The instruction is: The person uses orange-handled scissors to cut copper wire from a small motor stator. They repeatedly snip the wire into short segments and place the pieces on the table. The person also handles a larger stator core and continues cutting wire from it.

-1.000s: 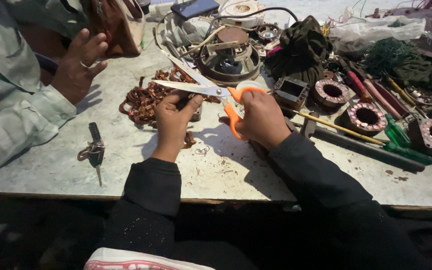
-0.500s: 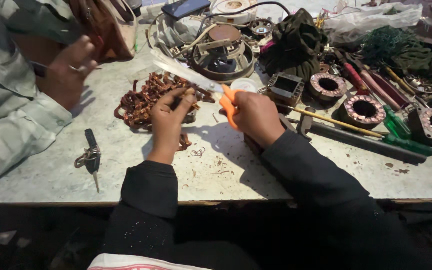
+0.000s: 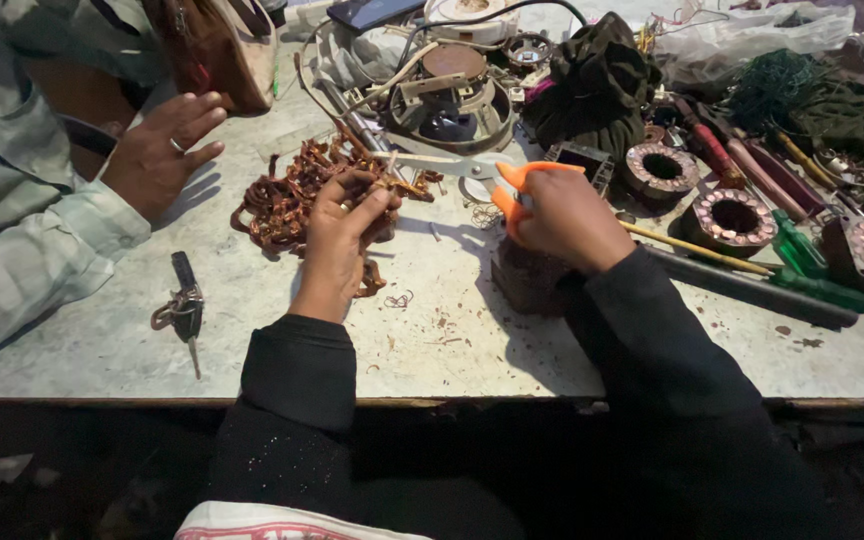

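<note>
My right hand [image 3: 567, 220] grips a pair of scissors [image 3: 472, 170] with orange handles, the blades pointing left toward my other hand. My left hand [image 3: 342, 225] pinches a strand of copper wire [image 3: 392, 185] at the edge of a tangled pile of copper winding [image 3: 282, 200]. The blade tips sit right at that strand. Both hands work over a worn pale tabletop [image 3: 452, 330].
Another person's hand [image 3: 157, 150] hovers at the left, fingers spread. A bunch of keys [image 3: 182, 305] lies front left. Motor stators [image 3: 732, 220], screwdrivers [image 3: 802, 260], a long rod [image 3: 752, 285], a round fan frame [image 3: 447, 95] and dark cloth [image 3: 592, 85] crowd the back and right.
The view has shifted slightly. My left hand has taken up a copper strand from the pile and the scissors have come to it. The other person's hand has opened and lowered.
</note>
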